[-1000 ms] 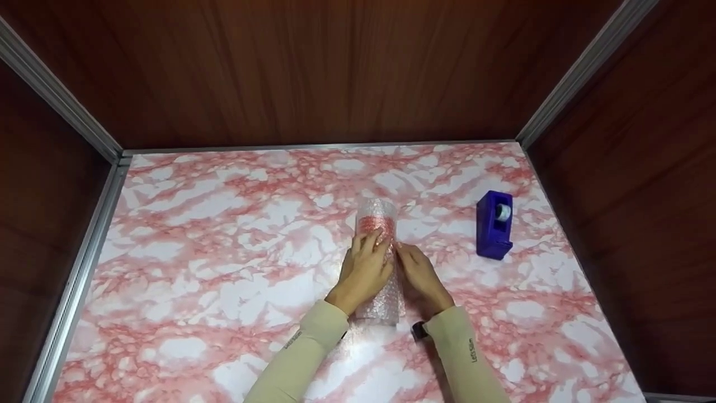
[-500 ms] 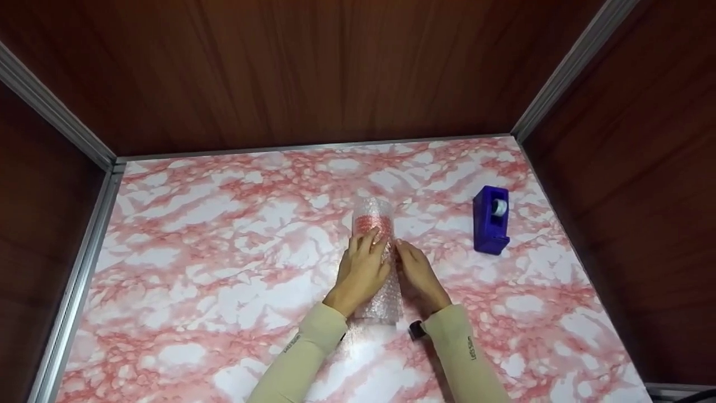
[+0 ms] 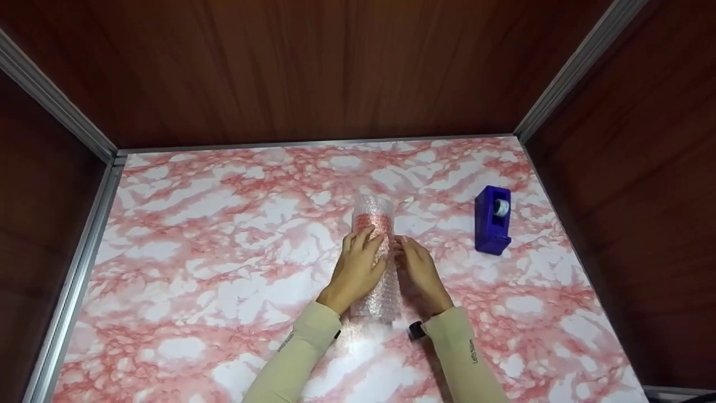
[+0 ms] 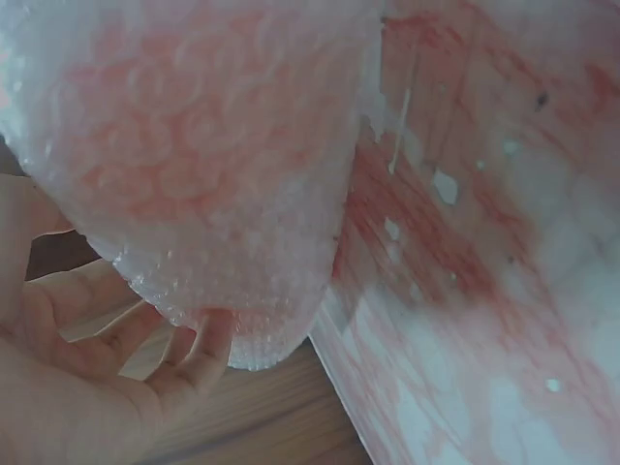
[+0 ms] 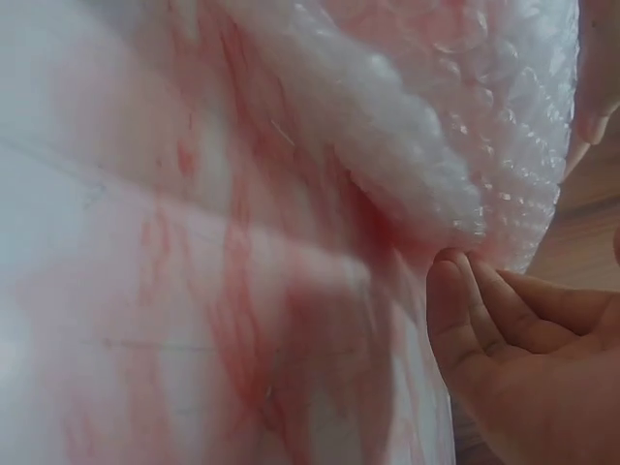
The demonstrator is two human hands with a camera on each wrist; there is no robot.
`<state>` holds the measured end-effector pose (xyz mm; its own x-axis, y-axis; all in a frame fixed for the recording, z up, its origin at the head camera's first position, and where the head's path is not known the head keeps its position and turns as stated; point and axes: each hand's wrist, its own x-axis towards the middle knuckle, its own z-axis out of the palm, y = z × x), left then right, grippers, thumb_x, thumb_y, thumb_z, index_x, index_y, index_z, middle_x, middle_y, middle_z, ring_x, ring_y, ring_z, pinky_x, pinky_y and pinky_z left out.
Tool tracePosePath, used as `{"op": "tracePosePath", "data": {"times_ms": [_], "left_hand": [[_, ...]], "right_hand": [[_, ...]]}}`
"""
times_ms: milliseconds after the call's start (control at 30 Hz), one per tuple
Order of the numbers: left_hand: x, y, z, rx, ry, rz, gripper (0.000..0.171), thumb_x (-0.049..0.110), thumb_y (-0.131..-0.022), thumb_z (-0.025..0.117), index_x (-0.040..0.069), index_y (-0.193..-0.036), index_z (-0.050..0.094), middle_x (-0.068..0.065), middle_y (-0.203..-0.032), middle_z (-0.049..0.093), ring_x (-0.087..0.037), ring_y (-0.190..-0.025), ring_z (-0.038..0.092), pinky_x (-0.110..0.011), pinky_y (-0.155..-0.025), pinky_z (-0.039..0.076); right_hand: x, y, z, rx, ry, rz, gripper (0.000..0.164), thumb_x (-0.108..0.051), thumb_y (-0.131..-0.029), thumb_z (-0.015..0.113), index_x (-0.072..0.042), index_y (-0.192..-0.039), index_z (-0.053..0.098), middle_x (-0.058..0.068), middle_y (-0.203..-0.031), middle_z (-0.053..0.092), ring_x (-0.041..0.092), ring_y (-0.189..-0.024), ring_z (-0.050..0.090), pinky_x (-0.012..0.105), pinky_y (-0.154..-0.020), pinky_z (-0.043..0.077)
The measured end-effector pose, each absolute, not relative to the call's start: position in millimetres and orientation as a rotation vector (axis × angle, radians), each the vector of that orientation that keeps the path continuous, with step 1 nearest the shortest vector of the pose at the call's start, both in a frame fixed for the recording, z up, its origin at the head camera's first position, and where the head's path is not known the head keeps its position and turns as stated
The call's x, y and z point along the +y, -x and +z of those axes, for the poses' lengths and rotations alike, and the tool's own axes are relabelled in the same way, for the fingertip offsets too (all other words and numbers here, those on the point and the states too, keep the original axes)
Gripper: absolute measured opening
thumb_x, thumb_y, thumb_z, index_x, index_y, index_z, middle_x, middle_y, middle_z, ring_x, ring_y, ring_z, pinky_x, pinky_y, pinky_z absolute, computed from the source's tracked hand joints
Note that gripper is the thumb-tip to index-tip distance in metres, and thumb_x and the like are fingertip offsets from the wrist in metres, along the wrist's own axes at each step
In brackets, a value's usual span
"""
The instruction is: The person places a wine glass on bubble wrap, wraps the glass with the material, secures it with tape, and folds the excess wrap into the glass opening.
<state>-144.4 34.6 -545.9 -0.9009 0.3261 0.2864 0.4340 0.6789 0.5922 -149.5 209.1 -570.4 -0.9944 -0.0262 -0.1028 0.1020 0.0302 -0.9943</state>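
Observation:
A roll of bubble wrap [image 3: 373, 305] lies lengthwise on the table, with something red showing through its far part. My left hand [image 3: 358, 268] holds the roll from above and its left side, fingers bent over the curved surface. In the left wrist view, those fingers [image 4: 208, 344] press against the wrap near its end. At the roll's right side, my right hand [image 3: 422, 271] pinches the wrap's edge near the tabletop. Thumb and fingertips meet at that edge in the right wrist view, partly hidden by the bubble wrap [image 5: 387, 126].
A purple tape dispenser [image 3: 492, 221] with a tape roll stands to the right. The red-and-white marbled table [image 3: 224, 268] is bounded by metal rails and dark wooden panels [image 3: 313, 73] at the back and both sides.
My left hand has shifted slightly left over the roll. The right fingertips have moved a little farther along its right edge. The head view has shifted slightly.

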Motion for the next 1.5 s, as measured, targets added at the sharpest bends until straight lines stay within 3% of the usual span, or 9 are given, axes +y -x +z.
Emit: {"op": "tracePosePath", "data": {"times_ms": [167,400,567,767,900,1100,1200,1333,1500], "left_hand": [[31,145,-549,-2.692,0.575,-1.199,0.037,0.021,-0.096,0.063,0.009,-0.131,0.063,-0.013,-0.146,0.047,-0.037,-0.129,0.040,-0.047,-0.102,0.041],[23,146,-553,-2.645,0.521,-1.350,0.033,0.019,-0.095,0.066,0.008,-0.126,0.063,-0.013,-0.141,0.047,-0.038,-0.121,0.047,-0.047,-0.099,0.042],[16,149,-554,-2.622,0.497,-1.410,0.036,0.018,-0.096,0.066,0.008,-0.129,0.060,-0.013,-0.134,0.047,-0.033,-0.117,0.050,-0.044,-0.097,0.044],[9,149,-558,-2.655,0.499,-1.491,0.046,0.015,-0.096,0.065,0.012,-0.140,0.054,-0.014,-0.133,0.042,-0.024,-0.106,0.055,-0.038,-0.086,0.048],[6,147,-559,-2.695,0.470,-1.544,0.049,0.016,-0.097,0.063,0.015,-0.144,0.051,-0.014,-0.133,0.040,-0.020,-0.090,0.057,-0.035,-0.079,0.048],[3,146,-561,-2.701,0.446,-1.569,0.048,0.016,-0.097,0.064,0.016,-0.143,0.049,-0.011,-0.128,0.041,-0.019,-0.082,0.054,-0.037,-0.077,0.048],[2,145,-562,-2.716,0.427,-1.584,0.047,0.017,-0.098,0.064,0.017,-0.142,0.048,-0.011,-0.126,0.042,-0.021,-0.086,0.054,-0.039,-0.079,0.049],[1,146,-565,-2.717,0.400,-1.618,0.046,0.015,-0.097,0.064,0.015,-0.140,0.047,-0.015,-0.126,0.045,-0.026,-0.100,0.056,-0.044,-0.087,0.049],[-1,147,-567,-2.710,0.397,-1.650,0.047,0.013,-0.095,0.065,0.010,-0.139,0.046,-0.017,-0.126,0.049,-0.028,-0.108,0.054,-0.043,-0.091,0.048]], "right_hand": [[208,148,-569,2.240,-0.093,-2.163,0.046,-0.023,-0.110,0.040,0.014,-0.132,0.054,0.023,-0.113,0.065,0.032,-0.099,0.063,0.046,-0.090,0.051],[207,146,-582,2.027,-0.036,-2.407,0.048,-0.030,-0.107,0.049,0.011,-0.131,0.055,0.017,-0.111,0.065,0.023,-0.097,0.062,0.035,-0.088,0.051],[201,143,-563,2.216,-0.045,-2.240,0.055,-0.032,-0.108,0.043,0.015,-0.135,0.050,0.023,-0.115,0.064,0.029,-0.102,0.062,0.047,-0.093,0.049],[196,144,-556,2.304,0.014,-2.149,0.043,-0.015,-0.110,0.036,0.018,-0.134,0.050,0.030,-0.116,0.061,0.040,-0.105,0.060,0.055,-0.097,0.044],[194,145,-558,2.334,0.039,-2.136,0.039,-0.012,-0.110,0.037,0.016,-0.133,0.054,0.027,-0.111,0.063,0.041,-0.101,0.060,0.057,-0.094,0.046],[191,141,-557,2.374,0.032,-2.098,0.040,-0.017,-0.110,0.040,0.010,-0.133,0.058,0.021,-0.112,0.063,0.038,-0.102,0.059,0.057,-0.094,0.046],[190,140,-556,2.377,0.012,-2.077,0.039,-0.017,-0.109,0.043,0.007,-0.134,0.058,0.021,-0.117,0.061,0.034,-0.103,0.060,0.053,-0.094,0.048],[190,140,-555,2.383,0.060,-2.055,0.037,-0.014,-0.108,0.046,0.008,-0.136,0.056,0.027,-0.122,0.058,0.040,-0.110,0.059,0.055,-0.097,0.047],[189,141,-554,2.544,0.180,-1.939,0.034,-0.011,-0.105,0.053,0.005,-0.134,0.060,0.025,-0.114,0.060,0.041,-0.106,0.058,0.053,-0.093,0.048]]}}
